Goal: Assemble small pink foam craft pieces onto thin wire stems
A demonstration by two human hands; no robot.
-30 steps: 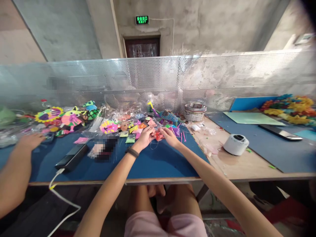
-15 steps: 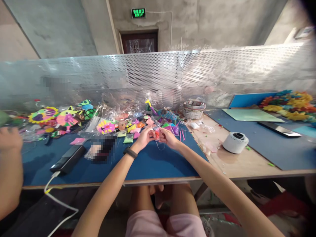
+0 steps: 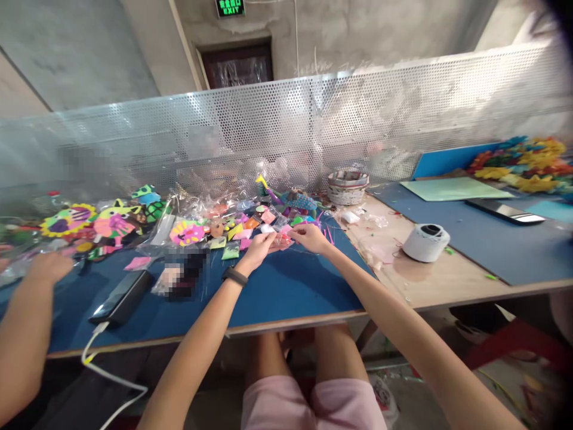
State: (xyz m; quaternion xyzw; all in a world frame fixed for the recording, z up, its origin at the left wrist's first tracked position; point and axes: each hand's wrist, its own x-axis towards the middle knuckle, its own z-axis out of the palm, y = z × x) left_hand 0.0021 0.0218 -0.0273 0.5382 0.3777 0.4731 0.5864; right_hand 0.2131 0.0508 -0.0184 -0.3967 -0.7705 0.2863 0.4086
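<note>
One red piece, seemingly unfinished, is pinched by both left hand and right hand, in from the desk's near edge.

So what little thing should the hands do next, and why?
Maybe steady the small red-orange piece with the left hand. The right hand is close at it too, and colourful little packets lie nearby, so a slip might lose it among them. Exactly how it's gripped is too small to tell.
</note>
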